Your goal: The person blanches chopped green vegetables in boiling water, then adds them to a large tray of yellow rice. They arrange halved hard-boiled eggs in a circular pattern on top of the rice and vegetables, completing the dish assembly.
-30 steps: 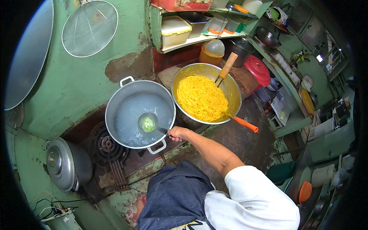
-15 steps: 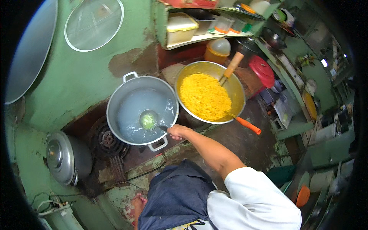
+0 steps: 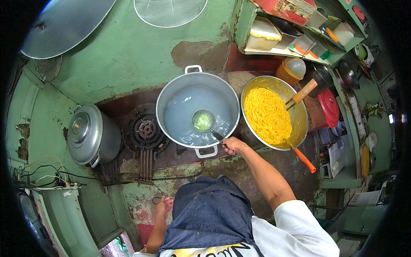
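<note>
My right hand is closed round the dark handle of a small round strainer. The strainer's bowl sits in the cloudy water of a large grey metal pot, nearer its front side, with pale green chopped vegetable inside. Whether the bowl is mesh or solid is hard to make out. My left hand hangs low beside my dark apron, fingers loosely apart, holding nothing. Right of the pot stands a wide metal bowl of yellow noodles, with a wooden-handled utensil and an orange-handled one in it.
A gas burner lies left of the pot, then a lidded metal pot. A cable runs along the counter's front edge. Containers fill a shelf at the back right. A red lid lies beyond the noodle bowl.
The view has turned, so the pots and bowl appear farther right and more of my left hand shows. The strainer stays in the water, gripped by my right hand.
</note>
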The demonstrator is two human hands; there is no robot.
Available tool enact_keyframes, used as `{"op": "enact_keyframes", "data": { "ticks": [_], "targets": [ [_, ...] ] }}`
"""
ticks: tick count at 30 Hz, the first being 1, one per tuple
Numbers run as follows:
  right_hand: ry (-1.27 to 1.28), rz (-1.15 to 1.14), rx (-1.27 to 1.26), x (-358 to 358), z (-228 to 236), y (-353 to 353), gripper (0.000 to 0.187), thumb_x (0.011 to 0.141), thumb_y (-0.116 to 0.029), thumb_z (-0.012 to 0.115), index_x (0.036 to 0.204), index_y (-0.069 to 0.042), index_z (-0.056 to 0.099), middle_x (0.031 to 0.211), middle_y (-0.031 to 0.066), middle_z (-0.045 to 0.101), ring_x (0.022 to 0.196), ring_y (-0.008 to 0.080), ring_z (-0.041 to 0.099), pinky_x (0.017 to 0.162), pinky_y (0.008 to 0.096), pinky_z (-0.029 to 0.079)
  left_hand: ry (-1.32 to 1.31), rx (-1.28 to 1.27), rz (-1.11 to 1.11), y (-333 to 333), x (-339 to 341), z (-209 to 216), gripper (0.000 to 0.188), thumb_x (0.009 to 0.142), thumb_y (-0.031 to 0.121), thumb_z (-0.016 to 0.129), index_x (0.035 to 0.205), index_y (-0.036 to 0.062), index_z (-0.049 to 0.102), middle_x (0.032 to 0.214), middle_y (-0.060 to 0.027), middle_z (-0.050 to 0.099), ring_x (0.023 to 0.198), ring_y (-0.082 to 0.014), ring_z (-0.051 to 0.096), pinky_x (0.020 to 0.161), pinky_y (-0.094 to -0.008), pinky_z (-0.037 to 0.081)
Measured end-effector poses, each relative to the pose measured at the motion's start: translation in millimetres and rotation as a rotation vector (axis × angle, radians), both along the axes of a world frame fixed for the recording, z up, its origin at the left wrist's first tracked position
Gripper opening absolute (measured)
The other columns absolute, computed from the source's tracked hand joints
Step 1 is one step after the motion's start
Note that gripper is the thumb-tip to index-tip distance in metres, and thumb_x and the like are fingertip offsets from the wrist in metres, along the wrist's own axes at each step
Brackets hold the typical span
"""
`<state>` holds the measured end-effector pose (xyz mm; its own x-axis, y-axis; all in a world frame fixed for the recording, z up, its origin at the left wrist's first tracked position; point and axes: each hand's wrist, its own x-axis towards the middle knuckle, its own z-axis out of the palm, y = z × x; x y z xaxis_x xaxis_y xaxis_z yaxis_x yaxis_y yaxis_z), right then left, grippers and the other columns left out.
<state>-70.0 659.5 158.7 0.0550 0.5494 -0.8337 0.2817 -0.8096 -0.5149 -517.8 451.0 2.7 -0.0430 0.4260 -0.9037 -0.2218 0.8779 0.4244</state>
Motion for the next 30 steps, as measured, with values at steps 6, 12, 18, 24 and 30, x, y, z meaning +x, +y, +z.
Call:
{"op": "enact_keyframes", "data": {
  "ticks": [6, 12, 18, 24, 30],
  "targets": [
    [0.04, -0.061, -0.01, 0, -1, -1, 0.024, 0.087, -0.025, 0.044, 0.071, -0.008, 0.048, 0.054, 0.0016, 0.048, 0.037, 0.0104, 0.038, 0.035, 0.0282, 0.027, 0.081, 0.06, -0.02, -5, 8, 0, 0.028, 0.093, 0.034, 0.052, 0.105, 0.0095, 0.06, 0.092, -0.0057, 0.068, 0.071, -0.0178, 0.062, 0.062, -0.0334, 0.051],
    [0.011, -0.058, 0.023, -2, -1, -3, 0.027, 0.088, -0.027, 0.045, 0.072, -0.007, 0.05, 0.055, 0.0026, 0.05, 0.039, 0.0119, 0.041, 0.036, 0.0294, 0.03, 0.26, 0.042, -0.019, 4, 3, -4, 0.031, 0.092, 0.035, 0.055, 0.087, 0.0053, 0.061, 0.068, -0.0082, 0.063, 0.048, -0.0197, 0.057, 0.047, -0.035, 0.051],
    [-0.012, -0.056, 0.032, -2, -4, -4, 0.028, 0.088, -0.029, 0.045, 0.074, -0.006, 0.053, 0.057, 0.0031, 0.053, 0.041, 0.0134, 0.044, 0.038, 0.0306, 0.031, 0.087, 0.035, 0.121, 13, 4, 7, 0.054, 0.091, 0.056, 0.047, 0.088, 0.0034, 0.059, 0.072, -0.009, 0.063, 0.061, -0.0224, 0.062, 0.055, -0.0371, 0.053],
    [-0.028, -0.032, 0.034, -2, -10, -5, 0.03, 0.088, -0.031, 0.045, 0.074, -0.006, 0.055, 0.058, 0.0034, 0.055, 0.044, 0.014, 0.046, 0.04, 0.0313, 0.033, 0.071, 0.018, -0.013, 9, 7, 11, 0.044, 0.091, 0.049, 0.048, 0.098, 0.008, 0.061, 0.088, -0.0072, 0.068, 0.069, -0.0187, 0.062, 0.059, -0.0337, 0.05],
    [-0.01, -0.064, 0.029, -3, -7, -7, 0.03, 0.087, -0.031, 0.045, 0.073, -0.006, 0.054, 0.059, 0.0031, 0.054, 0.043, 0.0135, 0.045, 0.039, 0.0309, 0.032, 0.084, 0.04, -0.049, 0, 3, -2, 0.026, 0.091, 0.032, 0.051, 0.105, 0.0118, 0.061, 0.094, -0.0063, 0.068, 0.073, -0.0207, 0.064, 0.061, -0.0346, 0.051]
  ]
}}
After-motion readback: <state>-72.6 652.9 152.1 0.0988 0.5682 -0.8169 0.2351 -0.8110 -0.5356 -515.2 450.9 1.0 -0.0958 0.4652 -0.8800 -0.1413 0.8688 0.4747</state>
